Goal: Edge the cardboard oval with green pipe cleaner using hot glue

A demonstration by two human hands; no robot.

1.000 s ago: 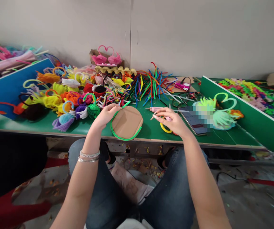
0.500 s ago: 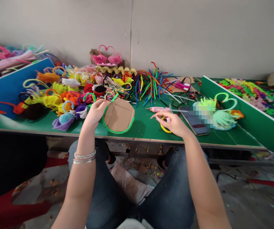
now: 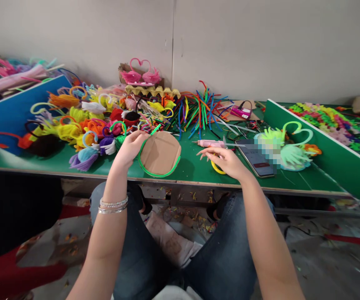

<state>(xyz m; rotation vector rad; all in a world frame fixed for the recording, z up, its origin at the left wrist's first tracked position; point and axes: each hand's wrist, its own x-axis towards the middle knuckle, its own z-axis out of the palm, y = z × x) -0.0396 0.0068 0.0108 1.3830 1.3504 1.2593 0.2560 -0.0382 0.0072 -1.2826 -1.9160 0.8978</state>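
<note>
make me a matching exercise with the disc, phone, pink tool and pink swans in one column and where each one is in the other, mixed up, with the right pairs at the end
Things
1. disc
2. phone
3. pink tool
4. pink swans

Places
A. at the back, near the wall
B. just beyond the fingers of the right hand
C. in the left hand, a green strip along part of its edge
D. flat on the table, beside the green swans

Pairs: 1-C, 2-D, 3-B, 4-A
</note>
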